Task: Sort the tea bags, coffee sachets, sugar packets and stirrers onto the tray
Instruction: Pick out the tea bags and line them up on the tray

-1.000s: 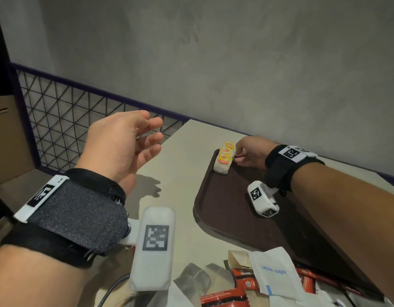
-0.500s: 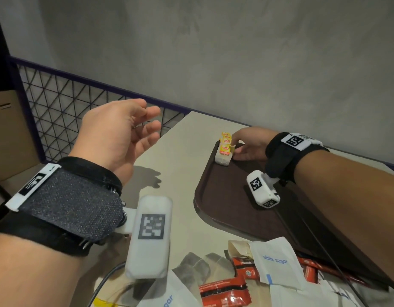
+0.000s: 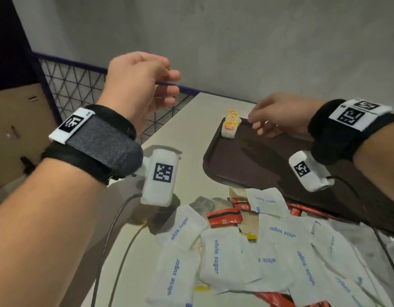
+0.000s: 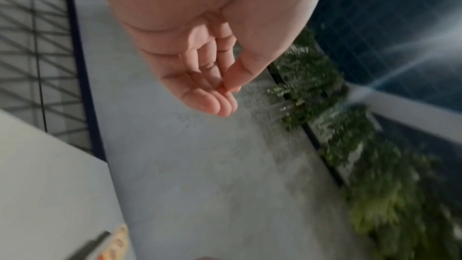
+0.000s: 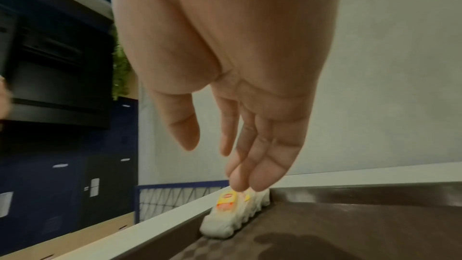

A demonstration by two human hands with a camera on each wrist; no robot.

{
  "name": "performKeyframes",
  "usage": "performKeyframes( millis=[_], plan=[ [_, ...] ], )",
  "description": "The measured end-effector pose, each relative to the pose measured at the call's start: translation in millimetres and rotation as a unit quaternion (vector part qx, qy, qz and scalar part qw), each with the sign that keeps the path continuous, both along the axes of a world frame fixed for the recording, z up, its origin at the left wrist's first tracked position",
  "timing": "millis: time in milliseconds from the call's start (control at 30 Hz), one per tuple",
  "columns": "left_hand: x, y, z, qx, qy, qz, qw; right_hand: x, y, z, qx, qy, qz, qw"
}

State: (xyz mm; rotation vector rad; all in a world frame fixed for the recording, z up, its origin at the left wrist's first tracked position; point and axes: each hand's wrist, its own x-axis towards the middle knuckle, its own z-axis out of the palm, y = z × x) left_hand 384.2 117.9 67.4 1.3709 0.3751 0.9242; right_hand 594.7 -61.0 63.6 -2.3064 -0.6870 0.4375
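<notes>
A row of white tea bags point(image 3: 231, 126) with yellow tags stands in the far left corner of the dark brown tray point(image 3: 247, 165); the right wrist view shows the tea bags point(image 5: 232, 213) against the tray's rim point(image 5: 160, 238). My right hand point(image 3: 278, 116) hovers just right of them, fingers relaxed and empty, its fingertips point(image 5: 247, 181) a little above the bags. My left hand point(image 3: 142, 85) hangs in the air over the table's left edge, fingers loosely curled, holding nothing point(image 4: 215, 94). White sugar packets point(image 3: 216, 258) and red coffee sachets point(image 3: 224, 218) lie heaped at the near side.
The beige table point(image 3: 169, 151) ends at the left beside a purple-framed wire mesh fence point(image 3: 76, 85). A grey wall point(image 3: 236, 41) stands behind. A black cable point(image 3: 116, 240) runs across the table from my left wrist camera.
My right hand has let go of the tea bags and drawn back to the right, lifting off them. The view has tilted down onto the pile of packets. My left hand's fingers have curled slightly.
</notes>
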Motion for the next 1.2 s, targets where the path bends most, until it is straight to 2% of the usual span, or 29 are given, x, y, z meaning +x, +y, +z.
performKeyframes(
  millis=[67,133,233,300,400,567,633,767,867,967,1033,1100,1167,1200],
  plan=[
    [-14,2,6,0.079,0.087,-0.019,0.993,-25,-6,2,-0.031,-0.026,0.056,0.998],
    [-30,5,9,0.172,0.198,-0.038,0.964,-51,-5,7,-0.058,-0.064,0.106,0.991],
    [-54,9,1,0.270,0.362,-0.074,0.889,-98,3,17,-0.092,-0.114,0.182,0.972],
    [-69,9,-8,0.311,0.438,-0.089,0.839,-131,13,18,-0.135,-0.172,0.237,0.946],
    [-82,5,-21,0.382,0.496,-0.080,0.776,-174,34,8,-0.194,-0.220,0.307,0.906],
    [-90,-4,-34,0.465,0.563,-0.122,0.673,-215,51,-22,-0.223,-0.256,0.334,0.879],
    [-88,-9,-37,0.488,0.575,-0.136,0.643,-222,51,-36,-0.225,-0.273,0.345,0.869],
    [-82,-11,-49,0.522,0.569,-0.144,0.619,-226,47,-48,-0.217,-0.297,0.346,0.863],
    [-82,-6,-53,0.516,0.564,-0.132,0.632,-229,40,-48,-0.233,-0.345,0.354,0.838],
    [-85,-1,-53,0.500,0.555,-0.104,0.657,-235,35,-45,-0.255,-0.376,0.365,0.813],
    [-89,1,-54,0.494,0.546,-0.087,0.671,-233,33,-37,-0.223,-0.353,0.361,0.834],
    [-91,1,-55,0.489,0.543,-0.075,0.679,-224,26,-25,-0.133,-0.292,0.331,0.888],
    [-95,-1,-53,0.486,0.545,-0.067,0.680,-214,14,-12,-0.019,-0.188,0.286,0.939],
    [-96,-2,-51,0.482,0.545,-0.066,0.683,-210,7,-7,0.043,-0.121,0.263,0.956]
  ],
)
